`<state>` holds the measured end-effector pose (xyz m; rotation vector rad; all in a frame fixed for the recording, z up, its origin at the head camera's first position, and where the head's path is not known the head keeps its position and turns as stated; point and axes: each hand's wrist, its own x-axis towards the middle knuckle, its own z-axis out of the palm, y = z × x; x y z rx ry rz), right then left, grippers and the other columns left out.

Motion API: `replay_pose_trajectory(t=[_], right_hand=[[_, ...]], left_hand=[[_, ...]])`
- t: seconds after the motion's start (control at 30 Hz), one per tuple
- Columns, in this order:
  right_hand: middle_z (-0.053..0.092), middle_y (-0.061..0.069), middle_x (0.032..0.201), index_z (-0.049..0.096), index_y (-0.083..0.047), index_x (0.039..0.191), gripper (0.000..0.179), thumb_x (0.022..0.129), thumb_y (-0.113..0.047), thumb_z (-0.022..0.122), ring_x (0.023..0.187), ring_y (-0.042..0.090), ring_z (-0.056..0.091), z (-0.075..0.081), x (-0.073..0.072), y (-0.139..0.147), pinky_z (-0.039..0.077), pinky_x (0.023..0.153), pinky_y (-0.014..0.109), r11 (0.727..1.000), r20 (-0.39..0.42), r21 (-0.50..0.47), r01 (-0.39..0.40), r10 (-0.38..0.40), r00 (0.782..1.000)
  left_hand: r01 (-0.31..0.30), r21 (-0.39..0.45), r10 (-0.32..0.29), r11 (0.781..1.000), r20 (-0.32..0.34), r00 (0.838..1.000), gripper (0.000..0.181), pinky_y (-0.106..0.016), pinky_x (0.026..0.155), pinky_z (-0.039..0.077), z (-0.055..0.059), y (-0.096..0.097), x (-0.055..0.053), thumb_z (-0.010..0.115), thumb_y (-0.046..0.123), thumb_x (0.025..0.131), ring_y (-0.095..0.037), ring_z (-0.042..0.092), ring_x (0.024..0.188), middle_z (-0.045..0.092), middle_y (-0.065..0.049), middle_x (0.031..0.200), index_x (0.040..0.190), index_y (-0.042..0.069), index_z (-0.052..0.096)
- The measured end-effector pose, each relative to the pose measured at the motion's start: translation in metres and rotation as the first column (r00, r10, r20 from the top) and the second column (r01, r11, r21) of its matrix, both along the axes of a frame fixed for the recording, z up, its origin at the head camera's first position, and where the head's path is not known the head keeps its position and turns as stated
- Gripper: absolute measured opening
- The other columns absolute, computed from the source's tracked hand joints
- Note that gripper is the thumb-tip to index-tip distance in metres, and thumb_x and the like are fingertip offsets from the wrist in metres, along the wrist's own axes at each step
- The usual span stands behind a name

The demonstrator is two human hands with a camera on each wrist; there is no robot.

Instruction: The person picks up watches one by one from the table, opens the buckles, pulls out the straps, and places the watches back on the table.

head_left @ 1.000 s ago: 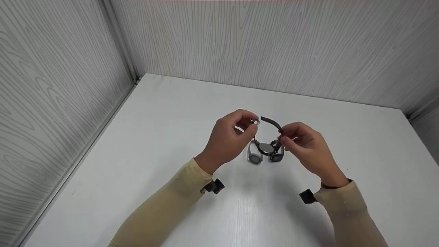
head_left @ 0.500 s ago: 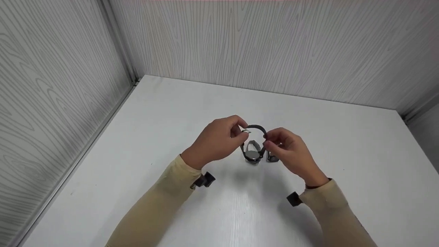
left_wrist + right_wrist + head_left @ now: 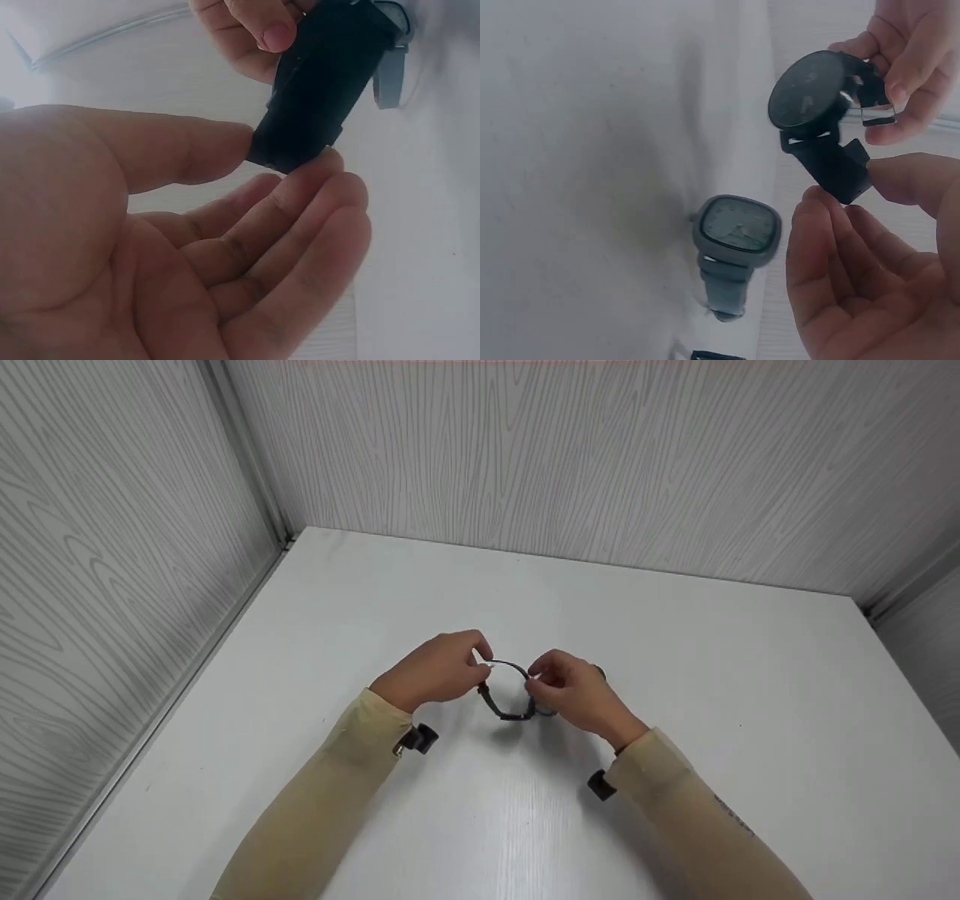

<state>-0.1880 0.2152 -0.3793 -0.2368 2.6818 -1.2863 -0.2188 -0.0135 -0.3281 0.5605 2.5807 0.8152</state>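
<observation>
Between my two hands hangs a black wristwatch (image 3: 516, 717), its strap bent into a loop over the table. My left hand (image 3: 439, 669) pinches the buckle end between thumb and fingertips. The strap is pinched by my right hand (image 3: 574, 694) on the other side. A round dark dial (image 3: 808, 90) shows in the right wrist view, with the metal buckle (image 3: 877, 116) at the left hand's fingers. From the left wrist, the broad black strap (image 3: 322, 90) hides the dial. In the head view, the strap's free end lies right at the left fingertips.
A grey square-faced watch (image 3: 739, 229) stands on the white table (image 3: 420, 825), mostly hidden behind my right hand in the head view. Another dark watch (image 3: 716, 355) is cut off at the right wrist view's lower edge. Wood-grain panels (image 3: 525, 450) enclose the table's back and sides.
Both hands have carried the black watch left and nearer. The strap's free end has come from apart to the buckle at the left fingers. The watches on the table are now mostly covered.
</observation>
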Motion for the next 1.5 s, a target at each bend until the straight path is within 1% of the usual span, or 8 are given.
replay_pose_trajectory(t=[0.27,0.53,0.63,0.77,0.87,1.0,1.23,1.5], right_hand=[[0.061,-0.009,0.076,0.063,-0.024,0.082,0.009,0.088,-0.03,0.066,0.069,0.014,0.052,-0.011,-0.006,-0.019,0.044,0.061,0.03,0.979,-0.1,0.202,-0.018,0.038,0.994],[0.06,-0.015,0.069,0.064,-0.024,0.074,0.013,0.086,-0.029,0.064,0.08,0.012,0.052,-0.018,-0.012,-0.017,0.025,0.106,0.045,0.945,-0.286,0.325,0.023,0.075,0.955],[0.06,-0.013,0.072,0.064,-0.023,0.075,0.014,0.088,-0.026,0.062,0.086,0.013,0.055,-0.017,-0.013,-0.009,0.016,0.112,0.052,0.956,-0.325,0.291,0.04,0.059,0.944],[0.063,-0.009,0.079,0.066,-0.018,0.08,0.013,0.091,-0.019,0.059,0.102,0.017,0.059,-0.008,-0.007,0.014,0.007,0.115,0.051,0.988,-0.456,0.132,0.081,-0.012,0.89],[0.065,-0.006,0.082,0.066,-0.016,0.083,0.012,0.092,-0.019,0.059,0.101,0.017,0.061,0.001,0.001,0.037,0.02,0.113,0.041,0.992,-0.514,0.014,0.124,-0.099,0.852],[0.066,-0.007,0.085,0.066,-0.017,0.085,0.013,0.093,-0.023,0.059,0.091,0.009,0.06,0.007,0.01,0.069,0.042,0.09,0.032,0.975,-0.486,-0.043,0.217,-0.21,0.848],[0.065,-0.005,0.088,0.066,-0.015,0.091,0.015,0.094,-0.026,0.057,0.087,0.008,0.059,0.015,0.012,0.1,0.043,0.079,0.023,0.946,-0.478,-0.091,0.31,-0.314,0.82],[0.063,-0.007,0.091,0.064,-0.016,0.093,0.013,0.094,-0.027,0.057,0.09,0.008,0.058,-0.001,0.013,0.095,0.045,0.08,0.028,0.962,-0.437,-0.004,0.272,-0.246,0.865]], left_hand=[[0.026,-0.037,-0.022,0.999,0.101,0.995,0.02,-0.031,0.072,0.043,-0.027,-0.007,-0.019,0.055,0.029,0.089,-0.014,0.06,0.078,0.068,0.0,0.088,0.106,0.018,0.059],[-0.064,0.011,0.064,0.998,0.046,0.997,0.03,-0.036,0.084,0.044,-0.048,0.011,-0.034,0.043,0.029,0.098,-0.017,0.056,0.095,0.06,-0.002,0.111,0.124,0.015,0.053],[-0.086,0.024,0.085,0.996,0.045,0.995,0.03,-0.036,0.085,0.045,-0.054,0.016,-0.039,0.045,0.031,0.098,-0.017,0.056,0.096,0.06,-0.002,0.112,0.122,0.016,0.054],[-0.1,0.037,0.099,0.994,0.036,0.994,0.027,-0.037,0.086,0.045,-0.06,0.016,-0.044,0.046,0.034,0.098,-0.017,0.055,0.098,0.059,-0.001,0.112,0.115,0.017,0.058],[-0.11,0.059,0.109,0.992,0.016,0.994,0.029,-0.037,0.088,0.045,-0.062,0.015,-0.048,0.045,0.034,0.099,-0.018,0.056,0.1,0.06,-0.001,0.113,0.117,0.016,0.058],[-0.153,0.117,0.159,0.981,-0.048,0.986,0.035,-0.036,0.086,0.045,-0.057,0.017,-0.049,0.047,0.037,0.097,-0.015,0.056,0.098,0.059,0.001,0.111,0.124,0.016,0.054],[-0.123,0.287,0.204,0.95,-0.269,0.941,0.023,-0.029,0.079,0.045,-0.035,0.039,-0.03,0.051,0.034,0.095,-0.008,0.053,0.091,0.057,0.007,0.098,0.11,0.019,0.059],[-0.078,-0.059,0.056,0.995,-0.304,0.951,0.034,-0.031,0.08,0.045,-0.059,0.078,-0.021,0.053,0.045,0.092,-0.017,0.052,0.091,0.061,0.003,0.096,0.103,0.017,0.068]])
